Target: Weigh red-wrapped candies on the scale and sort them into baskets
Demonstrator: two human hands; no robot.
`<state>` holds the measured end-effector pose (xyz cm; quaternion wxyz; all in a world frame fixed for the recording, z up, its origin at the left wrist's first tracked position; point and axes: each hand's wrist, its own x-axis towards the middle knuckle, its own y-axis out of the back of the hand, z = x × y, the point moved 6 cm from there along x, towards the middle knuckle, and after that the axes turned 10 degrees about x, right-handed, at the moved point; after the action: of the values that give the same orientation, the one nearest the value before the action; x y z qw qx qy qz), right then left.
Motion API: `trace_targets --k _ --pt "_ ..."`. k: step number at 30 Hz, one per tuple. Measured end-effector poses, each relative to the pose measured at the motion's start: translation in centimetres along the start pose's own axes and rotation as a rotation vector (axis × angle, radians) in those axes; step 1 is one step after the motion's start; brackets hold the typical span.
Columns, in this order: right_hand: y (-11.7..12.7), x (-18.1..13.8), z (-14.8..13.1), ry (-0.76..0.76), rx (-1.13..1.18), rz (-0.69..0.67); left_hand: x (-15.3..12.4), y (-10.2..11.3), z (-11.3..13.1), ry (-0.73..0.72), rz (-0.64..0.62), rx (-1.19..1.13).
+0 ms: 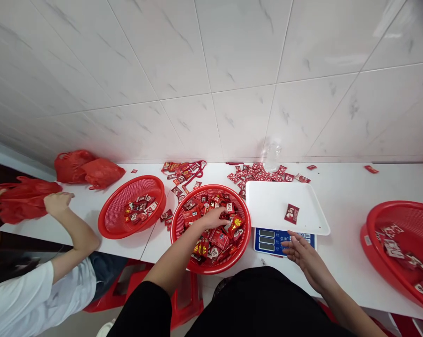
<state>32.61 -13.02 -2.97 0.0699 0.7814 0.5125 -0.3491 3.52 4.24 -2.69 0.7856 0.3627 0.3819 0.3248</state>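
My left hand reaches into the middle red basket, its thumb and bent fingers apart and touching the wrapped candies. No packet is clearly held there. My right hand hovers palm-in over the front of a blue digital scale, fingers spread and holding nothing. Above the scale's display lies its white tray, which bears a single dark red candy packet.
Another red basket with fewer packets stands left; a third is at right. Small red packets lie by the wall near a clear plastic container. At far left, a co-worker's hands handle a red bag beside tied red bags.
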Motion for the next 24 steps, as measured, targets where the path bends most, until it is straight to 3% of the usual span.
trace_targets --k 3,5,8,14,20,24 --pt "-0.3 -0.1 0.1 0.015 -0.023 -0.006 1.3 0.3 -1.2 0.155 0.150 0.046" --pt "-0.5 -0.3 -0.1 0.029 -0.037 -0.011 2.4 -0.6 -1.6 0.231 0.095 0.084" --pt "-0.4 -0.8 -0.5 0.035 -0.058 -0.023 3.2 -1.9 -0.9 0.224 0.012 0.154" --pt "-0.1 -1.4 -0.1 0.017 -0.091 -0.037 2.6 -1.7 -0.4 0.204 0.164 0.255" --pt "-0.1 -0.9 0.3 0.046 -0.086 0.006 1.3 1.2 -2.7 0.282 0.336 -0.108" --pt "-0.1 -0.7 0.3 0.051 -0.078 0.006 -0.2 2.7 -2.9 0.327 0.410 -0.400"
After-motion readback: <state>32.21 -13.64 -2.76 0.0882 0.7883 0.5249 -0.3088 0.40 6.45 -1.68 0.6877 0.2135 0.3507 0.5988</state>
